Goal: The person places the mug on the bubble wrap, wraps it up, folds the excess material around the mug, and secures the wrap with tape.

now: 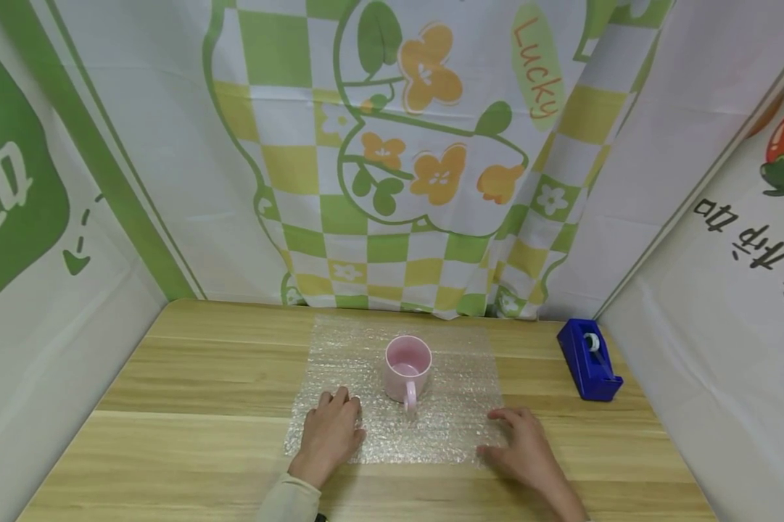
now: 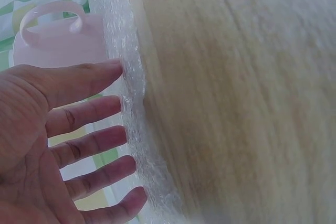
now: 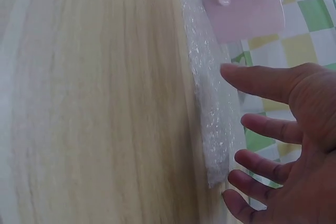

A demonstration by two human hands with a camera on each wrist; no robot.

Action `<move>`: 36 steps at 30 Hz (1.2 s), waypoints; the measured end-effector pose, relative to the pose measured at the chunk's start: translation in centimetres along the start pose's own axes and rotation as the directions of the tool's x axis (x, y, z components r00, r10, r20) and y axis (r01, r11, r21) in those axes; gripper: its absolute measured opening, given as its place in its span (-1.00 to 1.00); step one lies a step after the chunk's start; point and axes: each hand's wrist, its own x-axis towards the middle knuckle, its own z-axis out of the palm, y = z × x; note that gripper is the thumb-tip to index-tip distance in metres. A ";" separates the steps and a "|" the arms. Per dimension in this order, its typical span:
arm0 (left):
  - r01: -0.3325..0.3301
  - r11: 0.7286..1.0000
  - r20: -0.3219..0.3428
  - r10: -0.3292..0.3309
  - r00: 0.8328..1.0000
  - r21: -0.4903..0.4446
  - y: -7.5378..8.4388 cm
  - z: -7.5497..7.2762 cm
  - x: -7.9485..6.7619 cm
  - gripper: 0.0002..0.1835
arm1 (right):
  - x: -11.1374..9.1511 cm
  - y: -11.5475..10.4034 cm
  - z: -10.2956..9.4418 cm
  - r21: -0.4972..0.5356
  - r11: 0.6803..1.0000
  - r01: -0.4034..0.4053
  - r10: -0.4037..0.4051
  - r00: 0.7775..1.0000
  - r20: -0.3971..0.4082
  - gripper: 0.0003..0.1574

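Note:
A pink mug (image 1: 406, 368) stands upright on a sheet of clear bubble wrap (image 1: 450, 428), its handle turned toward the front edge of the table. To the left of the mug, my left hand (image 1: 331, 433) rests with its fingertips on the wrap. In the left wrist view its fingers (image 2: 100, 142) are spread and relaxed along the sheet, holding nothing. My right hand (image 1: 525, 449) is at the front right corner of the wrap, thumb and fingers apart. The right wrist view shows nothing between those fingers (image 3: 262, 166), with the mug (image 3: 244, 11) beyond.
A blue tape dispenser (image 1: 587, 359) stands on the right side of the wooden table (image 1: 189, 406), near the back. Behind the table hangs a green, yellow and white checked curtain (image 1: 392, 246). Printed cloth walls (image 1: 711, 304) close in both sides.

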 end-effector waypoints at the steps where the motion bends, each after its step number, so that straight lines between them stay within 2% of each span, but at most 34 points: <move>1: 0.000 1.000 0.000 0.000 1.000 -0.001 0.0 0.0 0.0 -0.72 | 0.0 0.0 -0.1 -0.002 1.000 -0.007 0.007 1.000 0.011 -0.26; 6: -0.001 1.000 -0.002 0.000 1.000 -0.011 -0.1 0.1 0.0 -0.73 | -0.1 0.0 -0.3 -0.039 0.999 0.002 0.000 0.999 0.054 -0.09; 10: -0.002 1.000 0.001 0.002 1.000 -0.013 -0.1 0.0 0.0 -0.73 | -0.1 0.3 -0.3 -0.074 0.997 0.029 -0.023 0.997 0.075 -0.07; 20: -0.010 0.999 -0.005 0.010 1.000 -0.036 -0.3 0.1 0.2 -0.70 | 0.0 0.7 0.1 -0.070 0.994 0.085 -0.081 0.995 0.053 -0.36; 26: -0.007 0.999 0.001 0.007 1.000 -0.042 -0.4 0.0 0.2 -0.71 | 0.3 0.7 0.3 -0.081 0.986 0.146 -0.148 0.989 -0.018 -0.56; 30: -0.007 0.999 0.007 0.007 1.000 -0.045 -0.5 0.0 0.2 -0.70 | 0.6 0.8 0.2 -0.098 0.965 0.242 -0.251 0.964 -0.084 -0.54; 36: -0.006 0.999 0.008 0.007 1.000 -0.051 -0.6 0.1 0.3 -0.69 | 1.0 0.9 -0.5 -0.119 0.913 0.391 -0.405 0.903 -0.145 -0.34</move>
